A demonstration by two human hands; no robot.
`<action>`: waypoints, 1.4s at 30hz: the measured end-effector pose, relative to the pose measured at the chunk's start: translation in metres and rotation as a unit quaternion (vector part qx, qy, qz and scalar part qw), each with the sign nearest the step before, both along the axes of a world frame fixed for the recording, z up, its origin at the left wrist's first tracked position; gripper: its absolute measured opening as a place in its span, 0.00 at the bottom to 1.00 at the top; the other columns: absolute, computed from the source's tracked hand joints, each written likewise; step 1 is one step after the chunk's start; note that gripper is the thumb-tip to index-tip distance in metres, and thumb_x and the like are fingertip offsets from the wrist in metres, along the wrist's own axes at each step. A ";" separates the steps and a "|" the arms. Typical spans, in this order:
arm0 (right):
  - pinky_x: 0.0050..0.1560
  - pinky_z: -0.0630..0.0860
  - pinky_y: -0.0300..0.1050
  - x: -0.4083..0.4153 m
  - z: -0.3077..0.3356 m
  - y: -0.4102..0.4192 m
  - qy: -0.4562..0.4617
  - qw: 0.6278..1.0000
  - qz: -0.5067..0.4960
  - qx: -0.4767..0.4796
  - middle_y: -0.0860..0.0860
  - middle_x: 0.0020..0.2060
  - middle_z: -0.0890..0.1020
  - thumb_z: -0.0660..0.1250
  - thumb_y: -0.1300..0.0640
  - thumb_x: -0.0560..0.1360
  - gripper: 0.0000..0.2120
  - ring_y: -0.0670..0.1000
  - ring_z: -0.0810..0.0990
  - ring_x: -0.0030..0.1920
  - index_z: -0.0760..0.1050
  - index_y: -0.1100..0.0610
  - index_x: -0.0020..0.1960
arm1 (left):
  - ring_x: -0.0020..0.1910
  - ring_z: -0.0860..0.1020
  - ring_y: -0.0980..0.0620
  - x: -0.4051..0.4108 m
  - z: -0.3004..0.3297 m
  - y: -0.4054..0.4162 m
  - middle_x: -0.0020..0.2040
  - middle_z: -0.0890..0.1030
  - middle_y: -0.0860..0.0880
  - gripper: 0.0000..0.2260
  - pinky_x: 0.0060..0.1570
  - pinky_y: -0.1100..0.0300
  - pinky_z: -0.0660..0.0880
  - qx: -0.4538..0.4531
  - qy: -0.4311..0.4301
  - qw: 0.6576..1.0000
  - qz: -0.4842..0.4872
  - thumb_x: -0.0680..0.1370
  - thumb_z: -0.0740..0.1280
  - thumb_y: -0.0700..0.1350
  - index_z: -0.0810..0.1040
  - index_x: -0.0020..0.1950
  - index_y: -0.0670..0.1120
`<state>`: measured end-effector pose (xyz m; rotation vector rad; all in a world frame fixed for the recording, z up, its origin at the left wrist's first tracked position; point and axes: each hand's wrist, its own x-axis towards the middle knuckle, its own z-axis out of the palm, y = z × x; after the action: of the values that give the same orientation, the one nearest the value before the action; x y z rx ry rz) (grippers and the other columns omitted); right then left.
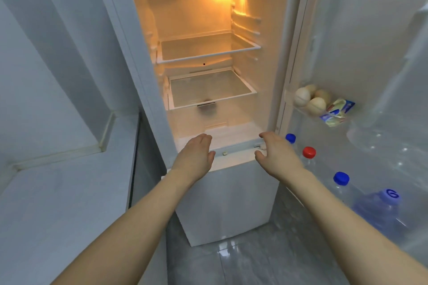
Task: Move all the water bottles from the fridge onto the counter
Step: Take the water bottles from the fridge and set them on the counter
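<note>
Water bottles stand in the lowest rack of the open fridge door (361,53), to your right, each upright with its long axis vertical and its cap pointing up. Nearest the fridge body is the blue-capped bottle (290,138), then the red-capped bottle (309,152), then a second blue-capped bottle (341,178), and closest to you the large pale-capped bottle (379,208) with a dark mark printed on its cap. They line up in a row running from the hinge side out towards you; their clear bodies are hard to make out against the rack.

Your left hand (196,152) reaches forward over the fridge's lower front edge, fingers straight and together, holding nothing. Your right hand (276,152) is beside it, fingers loosely spread and slightly curved, also holding nothing, just beside the blue and red caps but not touching them.

The fridge (208,90) is lit inside, with two glass shelves (208,51). A higher door rack carries eggs (310,100) and a small yellow-and-blue packet (338,111). The pale bench (60,192) lies to your left.
</note>
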<state>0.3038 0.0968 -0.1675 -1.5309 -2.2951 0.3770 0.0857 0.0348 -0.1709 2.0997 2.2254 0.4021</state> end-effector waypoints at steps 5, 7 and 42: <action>0.62 0.67 0.50 0.028 -0.012 0.031 0.003 0.998 -0.050 0.022 0.58 0.63 0.75 0.64 0.56 0.75 0.22 0.60 0.72 0.63 0.69 0.60 0.68 | 0.68 0.68 0.45 0.020 -0.011 0.036 0.71 0.69 0.46 0.20 0.62 0.52 0.69 -0.008 -0.008 1.000 -0.007 0.82 0.59 0.47 0.65 0.72 0.43; 0.59 0.68 0.52 0.040 -0.019 0.041 0.011 0.997 -0.073 0.037 0.58 0.58 0.77 0.65 0.57 0.74 0.19 0.61 0.73 0.59 0.72 0.61 0.63 | 0.67 0.68 0.45 0.030 -0.017 0.050 0.71 0.69 0.46 0.20 0.61 0.52 0.69 -0.013 -0.011 1.000 -0.011 0.82 0.59 0.47 0.65 0.72 0.43; 0.43 0.65 0.24 0.081 -0.088 0.039 0.478 0.844 -0.241 -0.018 0.43 0.41 0.76 0.68 0.63 0.76 0.11 0.38 0.72 0.42 0.69 0.48 0.47 | 0.48 0.76 0.43 0.183 -0.050 0.169 0.53 0.78 0.43 0.11 0.42 0.55 0.71 -0.133 -0.224 0.963 -0.062 0.79 0.63 0.47 0.70 0.59 0.44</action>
<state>0.3850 0.1363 -0.2553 -1.3958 -1.1005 0.8093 0.2689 0.2035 -0.2211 1.7829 1.7722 0.4817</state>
